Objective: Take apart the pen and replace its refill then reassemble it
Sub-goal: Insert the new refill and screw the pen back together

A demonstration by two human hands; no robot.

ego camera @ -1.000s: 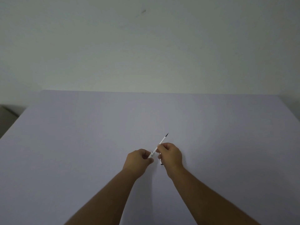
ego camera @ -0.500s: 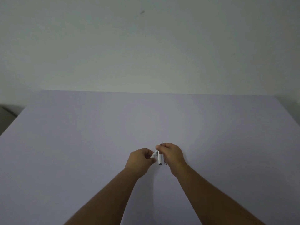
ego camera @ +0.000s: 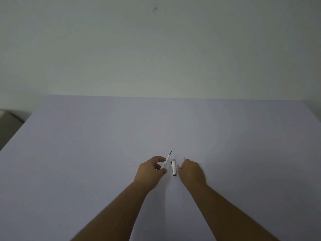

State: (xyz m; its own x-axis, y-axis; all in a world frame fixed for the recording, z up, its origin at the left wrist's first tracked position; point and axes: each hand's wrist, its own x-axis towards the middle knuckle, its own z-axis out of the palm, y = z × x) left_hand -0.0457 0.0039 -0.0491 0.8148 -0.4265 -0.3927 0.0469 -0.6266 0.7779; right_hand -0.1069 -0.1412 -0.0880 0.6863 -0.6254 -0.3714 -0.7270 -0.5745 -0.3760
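A: What has the left hand (ego camera: 152,168) got?

B: A thin white refill (ego camera: 166,160), pinched between thumb and curled fingers. It is a slim straight rod with a dark pointed tip, slanting up and away from the hand towards the right.

A: And the pen itself?

B: A short white tube, the pen cap (ego camera: 174,169), lies flat on the table (ego camera: 86,153) between the two hands. It looks smooth and glossy, with a silvery end and a clip along one side. Neither hand touches it.

A: The right hand (ego camera: 192,171)?

B: Loosely curled, knuckles up, just right of the cap. A small slim grey piece (ego camera: 178,166) shows at its fingertips, but whether it is gripped I cannot tell; it is too small and blurred.

A: The surroundings?

B: The table is matte, pale lilac, plain and flat. Behind it stands a smooth off-white wall (ego camera: 156,49) with a small dark mark (ego camera: 155,8) high up. Both bare forearms reach in from the lower edge.
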